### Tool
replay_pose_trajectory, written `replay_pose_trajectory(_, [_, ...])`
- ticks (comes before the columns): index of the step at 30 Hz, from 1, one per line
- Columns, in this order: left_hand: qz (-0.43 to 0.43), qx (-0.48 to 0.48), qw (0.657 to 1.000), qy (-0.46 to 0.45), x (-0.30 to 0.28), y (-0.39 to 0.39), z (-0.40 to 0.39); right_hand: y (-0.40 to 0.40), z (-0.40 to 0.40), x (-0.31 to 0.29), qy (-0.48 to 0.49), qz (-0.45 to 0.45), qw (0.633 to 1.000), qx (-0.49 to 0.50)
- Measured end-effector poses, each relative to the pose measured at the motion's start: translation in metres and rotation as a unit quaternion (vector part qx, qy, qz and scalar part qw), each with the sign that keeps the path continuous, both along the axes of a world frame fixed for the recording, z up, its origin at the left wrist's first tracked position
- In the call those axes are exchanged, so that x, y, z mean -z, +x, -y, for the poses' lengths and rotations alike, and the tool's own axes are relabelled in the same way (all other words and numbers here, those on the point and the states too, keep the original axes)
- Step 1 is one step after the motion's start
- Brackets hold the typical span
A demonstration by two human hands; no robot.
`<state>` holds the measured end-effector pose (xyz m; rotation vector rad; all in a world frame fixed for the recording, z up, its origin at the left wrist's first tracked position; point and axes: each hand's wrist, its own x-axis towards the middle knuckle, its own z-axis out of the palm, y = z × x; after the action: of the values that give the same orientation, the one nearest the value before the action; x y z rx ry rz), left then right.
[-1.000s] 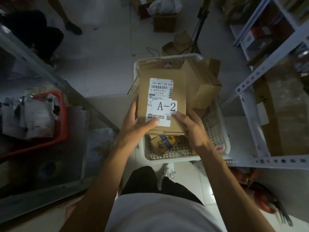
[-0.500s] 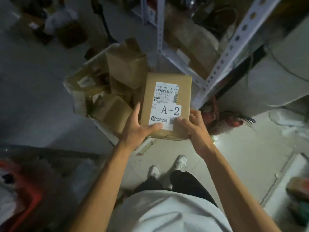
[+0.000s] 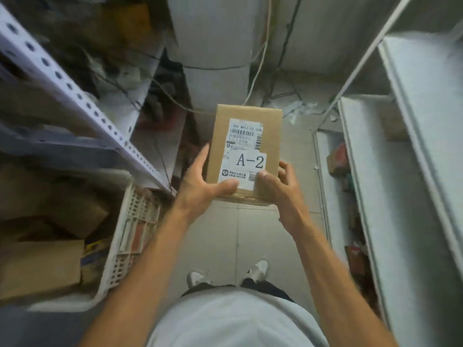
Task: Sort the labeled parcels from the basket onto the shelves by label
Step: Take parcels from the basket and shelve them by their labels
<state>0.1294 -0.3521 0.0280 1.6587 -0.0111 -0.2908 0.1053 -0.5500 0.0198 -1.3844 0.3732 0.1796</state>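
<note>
A brown cardboard parcel (image 3: 270, 131) with a white shipping label marked A-2 is held up in front of me, over the tiled floor. My left hand (image 3: 200, 182) grips its lower left edge, thumb lying across the label. My right hand (image 3: 278, 186) grips its lower right corner, thumb on top and fingers curled round the side. The white perforated basket (image 3: 125, 236) stands low on the left with several brown parcels (image 3: 40, 266) inside. White shelves (image 3: 406, 186) run down the right side.
A grey slotted metal rack (image 3: 75, 96) with cluttered shelves rises on the left above the basket. Cables (image 3: 260, 61) hang along the wall ahead. Small packages (image 3: 338, 159) sit on a low right-hand shelf. My feet (image 3: 225, 274) stand on the tiled aisle between the racks.
I have turned right with the A-2 parcel in both hands. The basket has slid from the centre to the far left, and the white shelves on the right have come into view.
</note>
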Motion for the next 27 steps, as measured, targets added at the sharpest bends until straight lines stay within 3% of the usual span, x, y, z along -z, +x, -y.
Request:
replay_pose_trajectory(9, [0.002,0.175,0.984,-0.041,-0.017,0.014,0.186,-0.053,0.163,-0.002,-0.025,0.059,0.981,0.183])
replay_pose_trajectory(14, [0.019,0.287,0.956,-0.053,-0.025,0.009,0.248,-0.089,0.201,-0.007,-0.028,0.094,0.96,0.262])
replay_pose_trajectory(20, [0.0,0.389,0.919,-0.067,-0.025,-0.008,0.314,-0.136,0.238,-0.01,-0.027,0.066,0.916,0.395])
replay_pose_trajectory(27, [0.013,0.459,0.884,-0.086,-0.028,-0.023,0.366,-0.169,0.262,-0.02,-0.063,0.068,0.877,0.472])
